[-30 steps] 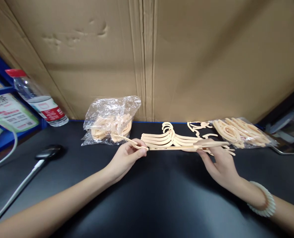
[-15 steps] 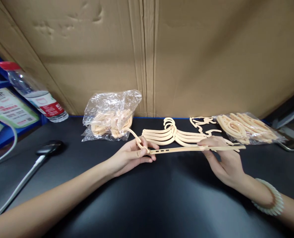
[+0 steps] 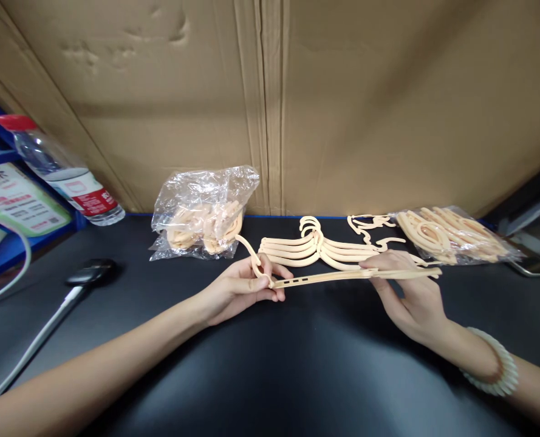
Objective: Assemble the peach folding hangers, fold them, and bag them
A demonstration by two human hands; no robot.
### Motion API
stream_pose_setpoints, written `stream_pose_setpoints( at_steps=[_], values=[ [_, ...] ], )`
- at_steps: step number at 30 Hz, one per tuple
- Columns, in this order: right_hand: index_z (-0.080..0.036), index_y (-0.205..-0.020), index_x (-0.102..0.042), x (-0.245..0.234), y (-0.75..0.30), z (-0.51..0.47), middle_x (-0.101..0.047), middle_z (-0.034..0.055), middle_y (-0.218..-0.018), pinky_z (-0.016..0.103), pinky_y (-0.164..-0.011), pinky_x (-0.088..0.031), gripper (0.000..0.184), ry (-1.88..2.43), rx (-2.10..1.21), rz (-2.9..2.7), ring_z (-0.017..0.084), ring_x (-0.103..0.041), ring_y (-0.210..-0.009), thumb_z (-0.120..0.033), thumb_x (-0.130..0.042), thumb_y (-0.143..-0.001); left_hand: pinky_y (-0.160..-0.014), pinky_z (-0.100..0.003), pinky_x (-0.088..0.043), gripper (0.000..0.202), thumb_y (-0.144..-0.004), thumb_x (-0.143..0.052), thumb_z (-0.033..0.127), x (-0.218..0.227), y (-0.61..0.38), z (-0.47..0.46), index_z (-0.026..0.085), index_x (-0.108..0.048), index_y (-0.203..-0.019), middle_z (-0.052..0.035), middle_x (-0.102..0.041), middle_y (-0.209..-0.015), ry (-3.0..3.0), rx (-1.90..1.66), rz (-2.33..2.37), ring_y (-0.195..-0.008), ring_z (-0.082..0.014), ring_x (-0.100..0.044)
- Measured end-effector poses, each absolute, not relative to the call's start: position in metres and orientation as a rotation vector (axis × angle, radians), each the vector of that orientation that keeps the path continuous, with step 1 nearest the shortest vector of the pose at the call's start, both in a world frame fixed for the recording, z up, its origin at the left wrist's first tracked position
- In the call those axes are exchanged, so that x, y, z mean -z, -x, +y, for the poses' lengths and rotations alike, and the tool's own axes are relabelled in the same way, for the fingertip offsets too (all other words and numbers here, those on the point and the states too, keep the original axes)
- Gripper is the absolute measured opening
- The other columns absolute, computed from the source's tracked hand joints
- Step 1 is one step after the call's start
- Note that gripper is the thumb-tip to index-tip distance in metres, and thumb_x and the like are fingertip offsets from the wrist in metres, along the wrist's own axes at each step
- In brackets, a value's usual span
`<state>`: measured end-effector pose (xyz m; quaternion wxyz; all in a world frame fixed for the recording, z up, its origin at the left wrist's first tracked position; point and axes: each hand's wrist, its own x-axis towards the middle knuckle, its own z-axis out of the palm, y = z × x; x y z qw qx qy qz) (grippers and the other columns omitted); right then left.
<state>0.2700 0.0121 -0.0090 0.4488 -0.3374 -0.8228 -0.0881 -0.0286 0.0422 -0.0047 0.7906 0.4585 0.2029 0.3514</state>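
Between my two hands a cream plastic hanger (image 3: pixel 317 278) is held edge-on above the table, with small slots showing near its left end. My left hand (image 3: pixel 246 284) pinches that end, where a curved piece (image 3: pixel 248 247) sticks up past the fingers. My right hand (image 3: pixel 406 294) grips the other side, fingers over the top; the hanger's end pokes out to its right. Just behind lies a row of several cream hangers (image 3: pixel 292 252) with hooks pointing away. Loose cream hanger parts (image 3: pixel 370 224) lie behind my right hand.
A clear bag (image 3: pixel 201 212) of cream parts stands back left, another bag (image 3: pixel 452 233) back right. At left are a red-capped bottle (image 3: pixel 76 173), a blue shelf (image 3: pixel 5 255) and a black puck (image 3: pixel 91 272) on a white cable. A cardboard wall (image 3: pixel 388 109) closes off the back.
The hanger's right end has shifted slightly left, and its left end sits a little lower. Both hands keep their grip; the other things stay put.
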Motion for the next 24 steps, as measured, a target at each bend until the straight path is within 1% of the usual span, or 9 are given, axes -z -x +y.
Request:
stream_pose_setpoints(
  at_steps=[5, 8, 12, 17, 24],
  values=[
    [-0.022, -0.101, -0.058, 0.008, -0.270, 0.011, -0.069, 0.0047, -0.087, 0.038, -0.075, -0.047, 0.023, 0.857, 0.193, -2.034, 0.021, -0.065, -0.076, -0.005, -0.050, -0.088, -0.077, -0.031, -0.050, 0.018, -0.078, -0.077, 0.019, 0.003, 0.028, 0.041, 0.013, -0.059, -0.077, -0.0086, -0.067, -0.102, -0.991, -0.769, 0.473, -0.078, -0.0177, -0.067],
    [-0.024, -0.100, -0.058, 0.006, -0.269, 0.009, -0.069, 0.0045, -0.086, 0.038, -0.072, -0.047, 0.022, 0.871, 0.177, -2.029, 0.021, -0.066, -0.076, -0.007, -0.049, -0.089, -0.071, -0.028, -0.049, 0.021, -0.076, -0.079, 0.020, 0.003, 0.027, 0.040, 0.013, -0.059, -0.077, -0.0081, -0.068, -0.098, -0.988, -0.762, 0.466, -0.071, -0.0147, -0.065],
    [-0.022, -0.103, -0.058, 0.004, -0.268, 0.007, -0.070, 0.0044, -0.085, 0.038, -0.072, -0.046, 0.027, 0.837, 0.190, -2.043, 0.020, -0.066, -0.074, -0.004, -0.047, -0.087, -0.061, -0.024, -0.045, 0.022, -0.073, -0.081, 0.019, 0.004, 0.026, 0.039, 0.013, -0.060, -0.078, -0.0079, -0.070, -0.093, -0.998, -0.786, 0.479, -0.063, -0.0118, -0.062],
    [-0.021, -0.106, -0.058, 0.005, -0.269, 0.006, -0.069, 0.0049, -0.086, 0.038, -0.074, -0.045, 0.031, 0.806, 0.180, -2.075, 0.020, -0.065, -0.076, -0.001, -0.047, -0.085, -0.059, -0.023, -0.043, 0.024, -0.072, -0.083, 0.020, 0.007, 0.024, 0.037, 0.013, -0.060, -0.076, -0.0068, -0.070, -0.086, -1.006, -0.853, 0.538, -0.061, -0.0112, -0.059],
    [-0.021, -0.107, -0.059, 0.008, -0.269, 0.004, -0.069, 0.0055, -0.086, 0.040, -0.074, -0.046, 0.031, 0.777, 0.155, -2.073, 0.021, -0.066, -0.076, -0.004, -0.049, -0.084, -0.053, -0.022, -0.039, 0.031, -0.068, -0.085, 0.020, 0.005, 0.019, 0.032, 0.014, -0.055, -0.070, -0.0048, -0.069, -0.077, -1.010, -0.953, 0.612, -0.057, -0.0100, -0.055]
  ],
)
